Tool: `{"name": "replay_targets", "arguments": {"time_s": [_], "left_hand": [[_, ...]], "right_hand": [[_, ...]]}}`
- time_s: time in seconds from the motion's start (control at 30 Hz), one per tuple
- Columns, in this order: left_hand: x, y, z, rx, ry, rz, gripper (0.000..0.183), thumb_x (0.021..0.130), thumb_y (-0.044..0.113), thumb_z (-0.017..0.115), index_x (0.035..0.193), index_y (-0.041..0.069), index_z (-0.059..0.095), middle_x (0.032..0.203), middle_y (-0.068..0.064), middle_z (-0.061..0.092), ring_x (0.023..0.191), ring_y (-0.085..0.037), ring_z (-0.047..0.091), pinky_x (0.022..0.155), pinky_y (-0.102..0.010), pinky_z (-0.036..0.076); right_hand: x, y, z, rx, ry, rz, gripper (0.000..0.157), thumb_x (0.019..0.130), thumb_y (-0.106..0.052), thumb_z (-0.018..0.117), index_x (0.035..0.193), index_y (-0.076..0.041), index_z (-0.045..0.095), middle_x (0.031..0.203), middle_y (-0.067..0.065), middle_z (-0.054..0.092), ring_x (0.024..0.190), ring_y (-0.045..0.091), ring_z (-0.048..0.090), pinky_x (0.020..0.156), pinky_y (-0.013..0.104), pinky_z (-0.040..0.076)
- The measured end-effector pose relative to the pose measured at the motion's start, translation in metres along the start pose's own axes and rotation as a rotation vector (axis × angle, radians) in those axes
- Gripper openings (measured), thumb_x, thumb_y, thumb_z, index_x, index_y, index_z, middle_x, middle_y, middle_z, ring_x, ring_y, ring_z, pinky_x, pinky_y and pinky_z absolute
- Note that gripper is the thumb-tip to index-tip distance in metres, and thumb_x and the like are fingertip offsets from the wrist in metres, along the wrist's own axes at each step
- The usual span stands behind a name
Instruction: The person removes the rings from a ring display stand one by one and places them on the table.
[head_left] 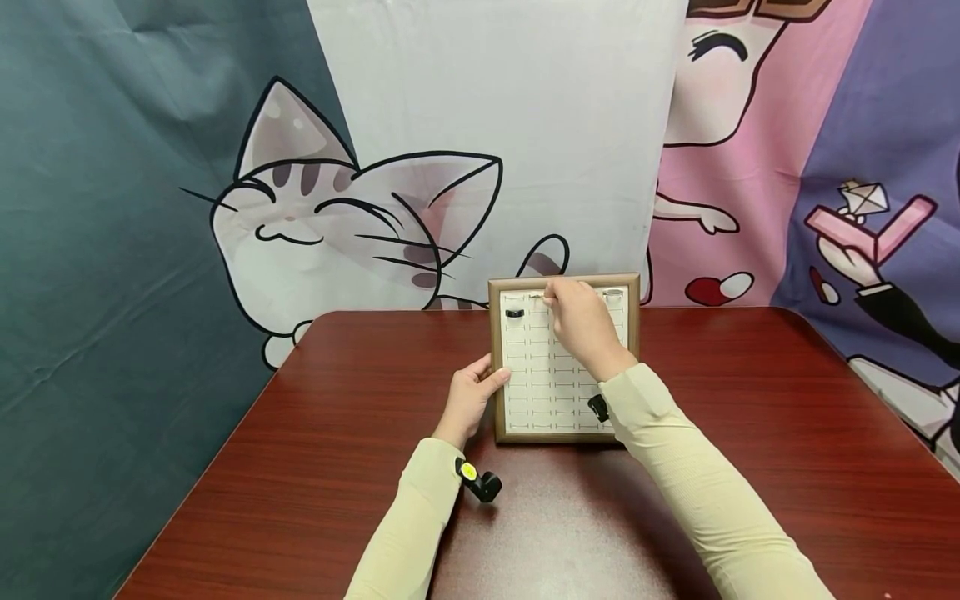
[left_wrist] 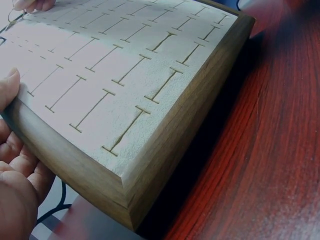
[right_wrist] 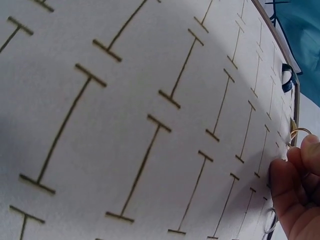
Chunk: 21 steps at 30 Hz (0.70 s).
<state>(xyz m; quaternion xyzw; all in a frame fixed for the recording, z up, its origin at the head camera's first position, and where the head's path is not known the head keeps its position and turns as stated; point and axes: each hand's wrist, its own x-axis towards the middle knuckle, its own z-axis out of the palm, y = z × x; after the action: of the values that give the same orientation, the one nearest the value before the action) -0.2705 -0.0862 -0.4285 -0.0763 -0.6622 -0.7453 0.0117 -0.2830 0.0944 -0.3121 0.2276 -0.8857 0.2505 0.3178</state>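
A ring display board with a brown wooden frame and a white slotted pad stands tilted up on the table. My left hand grips its left edge, thumb on the front and fingers behind. My right hand is at the top row, its thumb and fingers pinching a thin gold ring at a slot. A black ring sits in the left column, just below the top row. Near the upper right corner is a silver ring, partly beside my right hand.
The dark red wooden table spreads around the board. Behind it hangs a cartoon-printed cloth. A small black camera is strapped to the left wrist, another to the right.
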Motion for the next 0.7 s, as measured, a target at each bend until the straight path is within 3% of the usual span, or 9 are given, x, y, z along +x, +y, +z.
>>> {"name": "replay_targets", "arguments": {"time_s": [0.23, 0.47, 0.7], "left_hand": [[-0.0003, 0.0003, 0.0004, 0.004, 0.011, 0.005, 0.047, 0.085, 0.007, 0.066, 0.128, -0.005, 0.052, 0.112, -0.023, 0.062, 0.084, -0.006, 0.062, 0.076, -0.022, 0.051], [-0.0012, 0.0016, 0.0012, 0.022, 0.014, 0.024, 0.045, 0.085, 0.006, 0.065, 0.127, -0.005, 0.053, 0.113, -0.023, 0.062, 0.083, -0.005, 0.06, 0.075, -0.021, 0.05], [-0.0031, 0.0043, 0.002, 0.024, 0.016, 0.028, 0.045, 0.085, 0.005, 0.065, 0.127, -0.006, 0.052, 0.111, -0.022, 0.063, 0.082, -0.004, 0.06, 0.075, -0.02, 0.05]], "right_hand": [[-0.0008, -0.0012, -0.0015, -0.027, -0.046, 0.001, 0.003, 0.088, 0.0, 0.056, 0.088, 0.001, 0.054, 0.086, 0.014, 0.061, 0.077, 0.029, 0.053, 0.071, 0.038, 0.047], [-0.0018, -0.003, -0.0007, -0.079, -0.054, -0.01, 0.008, 0.086, 0.001, 0.059, 0.092, 0.001, 0.053, 0.089, 0.015, 0.061, 0.079, 0.029, 0.053, 0.075, 0.037, 0.047], [-0.0026, -0.0063, -0.0019, -0.082, -0.072, 0.026, 0.009, 0.087, -0.001, 0.058, 0.093, 0.001, 0.052, 0.09, 0.014, 0.059, 0.08, 0.03, 0.052, 0.076, 0.038, 0.046]]}}
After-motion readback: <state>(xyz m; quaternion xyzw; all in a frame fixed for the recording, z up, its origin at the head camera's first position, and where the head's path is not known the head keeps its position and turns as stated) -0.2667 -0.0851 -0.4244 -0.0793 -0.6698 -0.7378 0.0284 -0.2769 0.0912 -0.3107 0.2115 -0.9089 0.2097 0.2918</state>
